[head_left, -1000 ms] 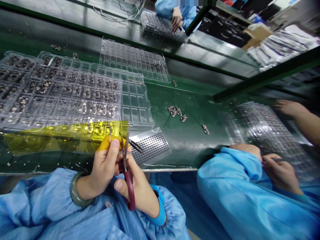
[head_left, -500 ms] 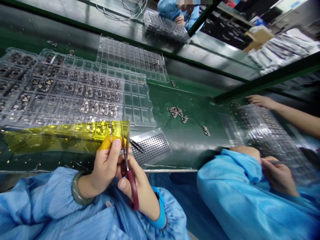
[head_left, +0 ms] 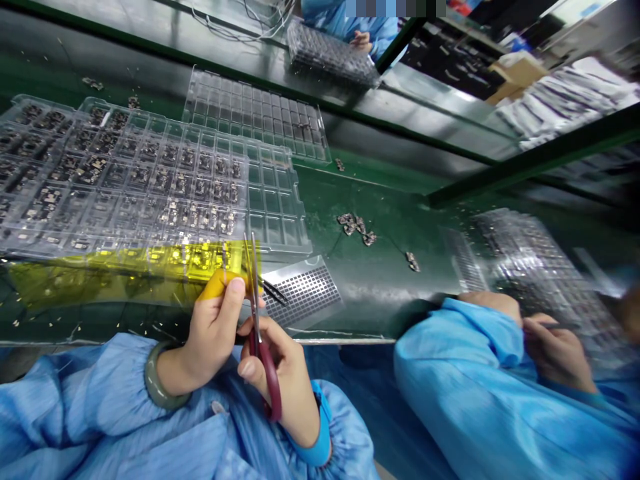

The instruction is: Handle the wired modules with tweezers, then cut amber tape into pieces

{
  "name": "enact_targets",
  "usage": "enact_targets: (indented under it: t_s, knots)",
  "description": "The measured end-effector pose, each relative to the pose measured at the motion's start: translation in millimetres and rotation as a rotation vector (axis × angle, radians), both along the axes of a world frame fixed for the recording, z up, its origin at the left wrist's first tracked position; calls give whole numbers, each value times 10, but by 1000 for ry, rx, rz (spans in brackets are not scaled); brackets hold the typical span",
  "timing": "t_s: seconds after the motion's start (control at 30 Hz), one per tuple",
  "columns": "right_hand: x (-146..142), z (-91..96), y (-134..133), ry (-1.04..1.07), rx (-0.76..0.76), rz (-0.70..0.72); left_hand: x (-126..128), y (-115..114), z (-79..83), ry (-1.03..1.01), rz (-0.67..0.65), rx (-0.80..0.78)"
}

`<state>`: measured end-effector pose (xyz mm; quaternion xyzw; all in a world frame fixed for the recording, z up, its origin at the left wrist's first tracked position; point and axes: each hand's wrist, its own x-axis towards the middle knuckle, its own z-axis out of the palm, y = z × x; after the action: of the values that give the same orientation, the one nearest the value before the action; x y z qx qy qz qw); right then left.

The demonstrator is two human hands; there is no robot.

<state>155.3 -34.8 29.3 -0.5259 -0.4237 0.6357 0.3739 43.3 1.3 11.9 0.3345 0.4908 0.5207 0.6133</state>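
In the left hand [head_left: 213, 333], a strip of thin yellow tape [head_left: 125, 277], pinched tight between thumb and finger, running off left of that hand over a clear plastic tray [head_left: 295, 233]: likely light, soft, floppy, best held by its edge. In the curled right hand [head_left: 283, 380], red-handled scissors [head_left: 267, 373].

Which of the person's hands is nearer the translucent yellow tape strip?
Left: the left hand pinches the translucent yellow tape strip. The right hand, holding red-handled scissors, sits just below the strip, apart from it.
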Motion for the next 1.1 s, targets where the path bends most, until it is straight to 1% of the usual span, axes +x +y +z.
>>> enact_targets:
  t_s: [0.3, 0.43, 0.63, 0.77, 0.93, 1.1]
  knots:
    - [-5, -14, -38, 0, -38, -37, 12, -15, -36, 32, -31, 33]
    - [-2, -29, -54, 14, -55, -53, 18, -16, -25, 27, -30, 48]
    - [-3, -41, -17, 78, 3, -59, 24, -27, 25, 41, -34, 98]
    - [-14, -27, 34, 116, 31, -48, 24, -43, 16, 11, -25, 94]
    - [-26, -35, 28, 103, 10, -55, 18, -48, -2, -28, -27, 81]
    - [-8, -48, 10, 78, 1, -72, 10, -56, -5, -11, -33, 85]
